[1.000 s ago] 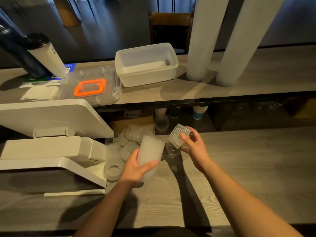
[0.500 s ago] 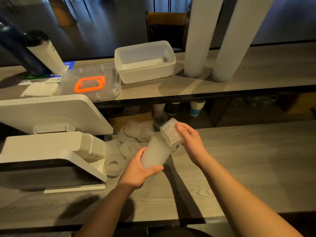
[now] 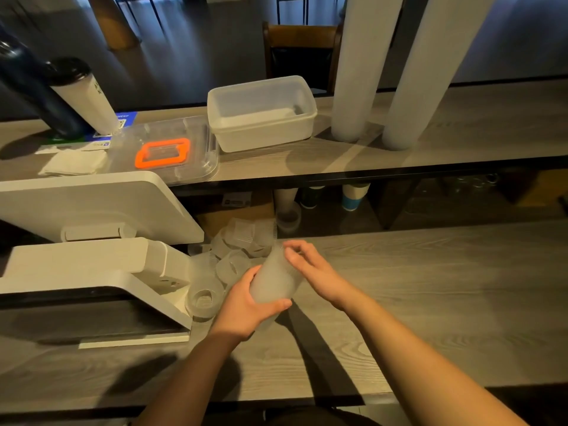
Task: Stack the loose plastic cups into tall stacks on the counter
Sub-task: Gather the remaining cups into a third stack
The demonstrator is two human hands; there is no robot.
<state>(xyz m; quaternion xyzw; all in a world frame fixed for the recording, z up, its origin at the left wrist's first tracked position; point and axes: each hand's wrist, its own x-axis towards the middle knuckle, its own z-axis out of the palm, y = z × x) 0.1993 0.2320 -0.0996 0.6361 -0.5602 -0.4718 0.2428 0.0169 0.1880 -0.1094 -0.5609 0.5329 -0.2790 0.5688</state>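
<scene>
My left hand [image 3: 246, 309] grips a short frosted stack of cups [image 3: 272, 282], tilted away from me above the grey wooden counter [image 3: 430, 287]. My right hand [image 3: 316, 272] has its fingers curled over the stack's upper end, where the small ribbed cup [image 3: 278, 252] now sits nested in the stack. Several loose clear cups [image 3: 242, 241] lie in a heap just behind my hands. One more loose cup [image 3: 204, 299] lies on its side to the left. On the raised shelf at the back right stand two tall white cup stacks [image 3: 353, 72].
A white point-of-sale terminal [image 3: 92, 210] fills the left side, close to the loose cups. The raised shelf [image 3: 461, 142] carries a white tub [image 3: 261, 112], a clear lid with an orange handle [image 3: 163, 152], napkins [image 3: 73, 161] and a dark bottle [image 3: 27, 81].
My right hand brought the ribbed cup down onto the upper end of the stack held in my left hand. The stack has tilted further away from me.
</scene>
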